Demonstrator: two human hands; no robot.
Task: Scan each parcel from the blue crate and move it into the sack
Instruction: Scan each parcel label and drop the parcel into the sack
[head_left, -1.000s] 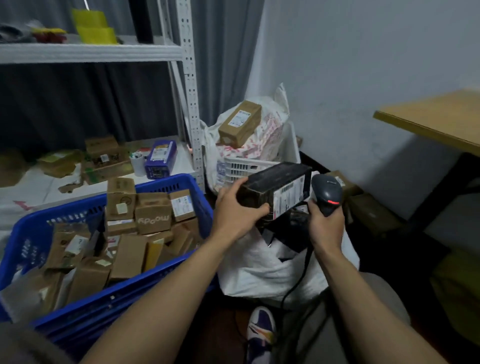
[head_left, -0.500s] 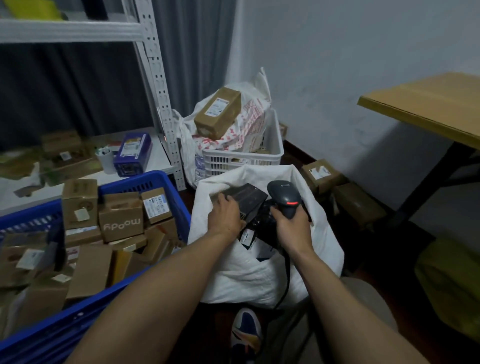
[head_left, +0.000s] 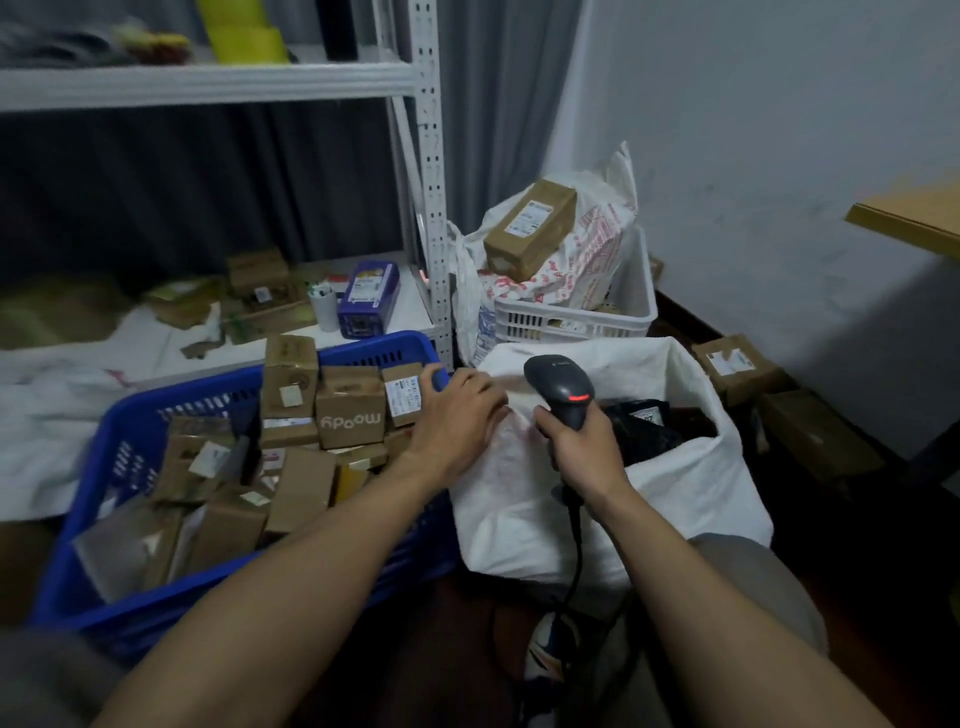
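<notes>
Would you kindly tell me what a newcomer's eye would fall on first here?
The blue crate, heaped with brown parcels, fills the lower left, with the left hand at its right corner. Beside it, the right hand grips a dark scanner showing a red light, above the open white sack.

Dim, cool light, brightest on the wall (head_left: 779, 156) at upper right; soft blur throughout, wide-angle bowing at the edges.
</notes>
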